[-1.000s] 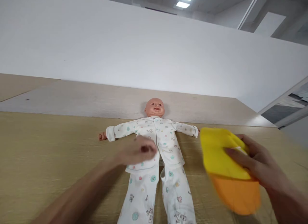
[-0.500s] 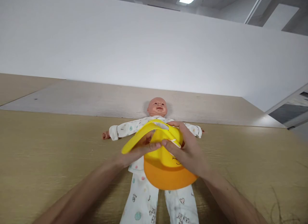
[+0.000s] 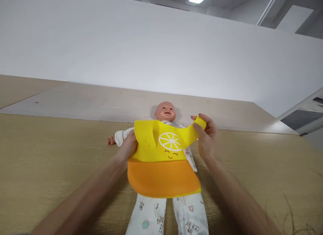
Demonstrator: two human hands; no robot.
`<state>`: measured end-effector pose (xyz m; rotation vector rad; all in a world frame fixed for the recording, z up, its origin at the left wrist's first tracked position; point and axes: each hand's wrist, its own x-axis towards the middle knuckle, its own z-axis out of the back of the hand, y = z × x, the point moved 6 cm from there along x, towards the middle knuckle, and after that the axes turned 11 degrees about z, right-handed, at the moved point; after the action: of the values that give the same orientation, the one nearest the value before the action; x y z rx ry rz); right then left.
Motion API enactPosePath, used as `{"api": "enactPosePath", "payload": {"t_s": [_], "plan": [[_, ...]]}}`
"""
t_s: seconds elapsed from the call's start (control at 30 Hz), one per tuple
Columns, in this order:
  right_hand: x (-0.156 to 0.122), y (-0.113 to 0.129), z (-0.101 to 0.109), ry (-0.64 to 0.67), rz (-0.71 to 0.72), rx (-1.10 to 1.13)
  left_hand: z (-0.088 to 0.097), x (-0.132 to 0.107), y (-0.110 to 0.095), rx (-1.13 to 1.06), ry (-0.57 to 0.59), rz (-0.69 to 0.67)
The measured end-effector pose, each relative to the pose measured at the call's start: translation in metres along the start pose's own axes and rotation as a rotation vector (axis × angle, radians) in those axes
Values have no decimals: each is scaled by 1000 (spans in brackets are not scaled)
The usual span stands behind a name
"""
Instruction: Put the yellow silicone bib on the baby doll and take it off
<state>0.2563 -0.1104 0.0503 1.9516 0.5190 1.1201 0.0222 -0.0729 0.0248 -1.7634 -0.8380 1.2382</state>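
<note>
A yellow baby bib [image 3: 156, 152] with an orange pocket [image 3: 164, 179], a white citrus slice and a smiling face print is spread over the front of a baby doll [image 3: 165, 111]. My left hand [image 3: 129, 145] is closed on the bib's left side, its fingertips hidden behind the yellow material. On the right, the bib's neck strap is pinched between the thumb and fingers of my right hand [image 3: 207, 132]. The bib's left strap folds forward and down. Face up lies the doll, in white printed clothes [image 3: 148, 214]; the bib covers its torso.
Under the doll is a wooden tabletop [image 3: 63, 167], with a paler strip [image 3: 101, 102] along its back. A white partition [image 3: 151, 53] rises behind it. The doll's left-side hand [image 3: 111, 140] sticks out of its sleeve.
The bib was bunched and folded between my hands; now it is opened out flat. My hands have moved apart, the right one up along the strap. The doll has stayed put.
</note>
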Motion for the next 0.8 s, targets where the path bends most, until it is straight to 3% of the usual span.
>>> {"api": "enactPosePath", "payload": {"t_s": [0.07, 0.17, 0.27, 0.37, 0.47, 0.63, 0.73, 0.8], "plan": [[7, -5, 7, -15, 60, -56, 6, 8, 1, 3, 8, 16], [13, -21, 12, 3, 72, -129, 7, 20, 11, 14, 119, 89], [13, -37, 7, 24, 17, -154, 10, 28, 21, -4, 173, 194], [13, -44, -4, 52, -61, -119, 16, 28, 23, -79, 140, 282], [18, -35, -11, 73, -69, -97, 19, 19, 11, -108, 82, 244], [41, 1, -9, 114, 7, -115, 13, 5, -6, -155, 27, 86], [57, 14, -11, 210, -62, -136, 2, 6, 0, -193, 87, 66], [67, 10, -11, 254, -103, -178, -3, 12, 5, -188, 128, 65]]}}
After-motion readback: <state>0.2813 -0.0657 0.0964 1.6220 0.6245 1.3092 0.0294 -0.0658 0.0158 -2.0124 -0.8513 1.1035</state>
